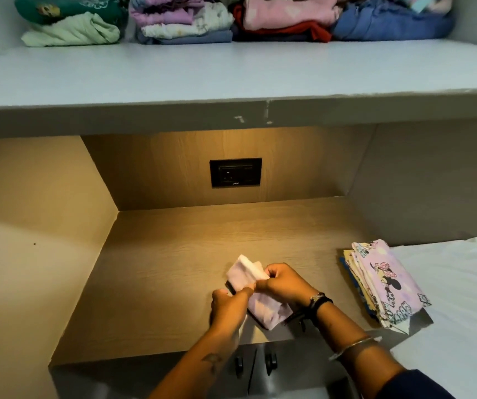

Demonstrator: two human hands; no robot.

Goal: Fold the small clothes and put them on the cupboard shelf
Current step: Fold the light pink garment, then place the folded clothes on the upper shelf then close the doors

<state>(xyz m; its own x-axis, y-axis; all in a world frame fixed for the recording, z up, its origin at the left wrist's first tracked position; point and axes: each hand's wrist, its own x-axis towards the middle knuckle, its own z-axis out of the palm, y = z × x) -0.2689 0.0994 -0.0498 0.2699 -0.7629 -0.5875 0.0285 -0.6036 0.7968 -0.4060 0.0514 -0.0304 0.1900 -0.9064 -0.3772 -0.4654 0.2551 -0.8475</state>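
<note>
A small pale lilac garment (263, 308) lies partly folded on the wooden counter (159, 283), held just above it. My left hand (228, 308) pinches its near left edge. My right hand (286, 282) grips its upper fold, fingertips meeting the left hand's. A stack of folded cartoon-print clothes (387, 286) sits at the counter's right end. Above, the grey cupboard shelf (231, 73) carries several piles of folded clothes (231, 18) along its back.
A black wall socket (235, 172) is set in the niche's back panel. A white bed sheet (461, 298) lies to the right of the counter. Two dark cabinet knobs (256, 362) sit below the counter's front edge.
</note>
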